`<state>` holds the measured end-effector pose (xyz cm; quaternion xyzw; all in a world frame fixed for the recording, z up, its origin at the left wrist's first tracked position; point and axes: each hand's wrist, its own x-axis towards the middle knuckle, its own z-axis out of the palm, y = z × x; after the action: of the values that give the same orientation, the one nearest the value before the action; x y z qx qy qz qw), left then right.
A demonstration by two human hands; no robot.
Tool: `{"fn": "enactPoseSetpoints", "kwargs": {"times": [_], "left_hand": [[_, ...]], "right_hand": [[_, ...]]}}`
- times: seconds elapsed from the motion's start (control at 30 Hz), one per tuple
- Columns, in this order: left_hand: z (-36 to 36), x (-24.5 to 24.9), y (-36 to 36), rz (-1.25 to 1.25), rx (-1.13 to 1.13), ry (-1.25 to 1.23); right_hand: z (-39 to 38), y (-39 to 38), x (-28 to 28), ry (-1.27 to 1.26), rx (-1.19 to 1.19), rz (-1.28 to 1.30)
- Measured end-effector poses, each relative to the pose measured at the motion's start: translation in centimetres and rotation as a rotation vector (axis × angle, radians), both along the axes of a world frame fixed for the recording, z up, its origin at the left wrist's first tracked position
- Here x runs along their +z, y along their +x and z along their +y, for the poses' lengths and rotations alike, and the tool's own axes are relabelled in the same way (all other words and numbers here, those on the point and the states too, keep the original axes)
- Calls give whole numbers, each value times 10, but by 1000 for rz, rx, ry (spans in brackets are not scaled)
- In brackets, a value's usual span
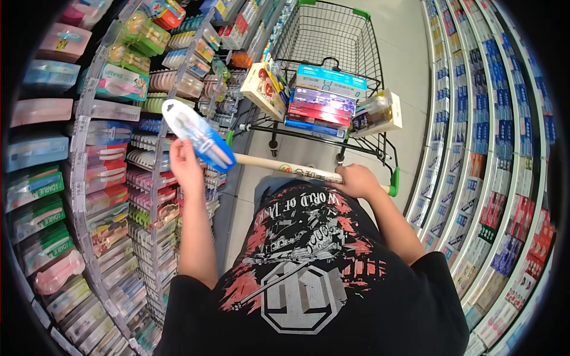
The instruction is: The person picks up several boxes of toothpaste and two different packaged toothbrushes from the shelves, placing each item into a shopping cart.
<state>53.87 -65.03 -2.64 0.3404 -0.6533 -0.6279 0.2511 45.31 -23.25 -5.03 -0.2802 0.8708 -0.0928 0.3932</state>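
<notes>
My left hand (185,163) pinches the edge of a blue and white package (200,136), which seems to hold a toothbrush set and is tilted in front of the left shelves. My right hand (354,180) is closed around the right part of the cart's pale handle (267,164). Beyond the handle, the cart's child-seat area holds a stack of boxes, with a purple box (323,99), a red box (317,114) and a turquoise box (332,79). A cream box (264,90) leans at the stack's left, and a dark-fronted package (371,115) stands at its right.
The cart's wire basket (332,29) extends forward over the tiled floor (404,71). Close on the left, shelves with price rails (80,139) carry packaged toothbrushes and other goods. Long curved shelves (457,178) with rows of small boxes line the right side.
</notes>
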Motion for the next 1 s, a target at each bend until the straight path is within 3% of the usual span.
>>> {"fn": "enactPoseSetpoints", "kwargs": {"times": [0.03,0.1,0.17,0.27,0.3,0.33,0.37,0.43,0.47,0.57,0.63,0.7,0.8,0.87,0.9,0.97,1.0], "left_hand": [[14,-7,-6,81,-24,48],[39,-9,-9,-3,-132,95],[68,-9,-19,76,-185,137],[100,-5,-23,49,-401,-25],[108,0,-28,52,-421,-14],[115,11,-34,6,-607,-166],[120,21,-40,-37,-790,-322],[130,35,-51,-52,-881,-373],[132,38,-55,-51,-920,-372],[130,39,-64,-48,-1007,-408],[126,52,-74,-188,-980,-386],[101,31,-77,-296,-858,-571],[52,-44,-66,-479,-702,-789],[40,-72,-55,-894,-605,-921],[49,-64,-56,-892,-609,-921],[73,-41,-62,-1128,-622,-846],[74,-45,-61,-1093,-609,-915]], "right_hand": [[1,0,3,-91,-16,-12],[7,4,4,-158,-59,-20],[7,7,-1,-635,-274,59],[-16,-6,48,-771,-514,74],[-21,-13,67,-884,-591,-43],[-25,-19,82,-998,-664,-161],[-29,-25,93,-991,-680,-152],[-32,-35,111,-1037,-603,-207],[-30,-41,117,-907,-508,-162],[-30,-45,116,-958,-663,-215],[-16,-52,117,-940,-726,-73],[15,-68,117,-873,-927,56],[61,-90,127,-932,-1103,332],[82,-99,127,-835,-1165,496],[89,-103,127,-779,-1174,567],[95,-108,120,-745,-1172,616],[93,-110,115,-679,-1159,626]]}}
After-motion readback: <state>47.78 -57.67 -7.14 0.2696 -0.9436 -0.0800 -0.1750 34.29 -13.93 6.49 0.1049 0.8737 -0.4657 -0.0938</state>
